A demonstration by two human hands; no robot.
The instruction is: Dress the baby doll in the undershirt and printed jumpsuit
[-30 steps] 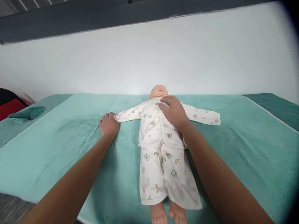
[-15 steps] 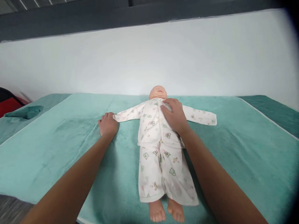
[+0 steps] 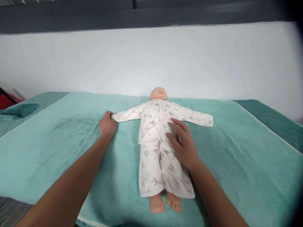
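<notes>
A baby doll point(image 3: 158, 93) lies on its back with its head at the far side and bare feet towards me. It wears a white printed long-sleeved top point(image 3: 150, 121) and matching trousers point(image 3: 151, 170). Both sleeves are spread sideways. At the end of the sleeve on the left, my left hand point(image 3: 107, 123) is closed around the cuff. Over the lower right part of the top, my right hand point(image 3: 184, 143) has its fingers apart and holds nothing. Whether its fingertips touch the cloth I cannot tell.
A green blanket point(image 3: 71, 142) with pale edging covers the surface beneath the doll. A white wall point(image 3: 118, 60) rises behind it. Folded green cloth point(image 3: 23, 110) and a red and black item point(image 3: 6, 100) are at the far left.
My right hand has moved from the upper chest of the top down towards its lower hem, and its fingers have spread. The left hand stays at the sleeve cuff. The view has shifted slightly.
</notes>
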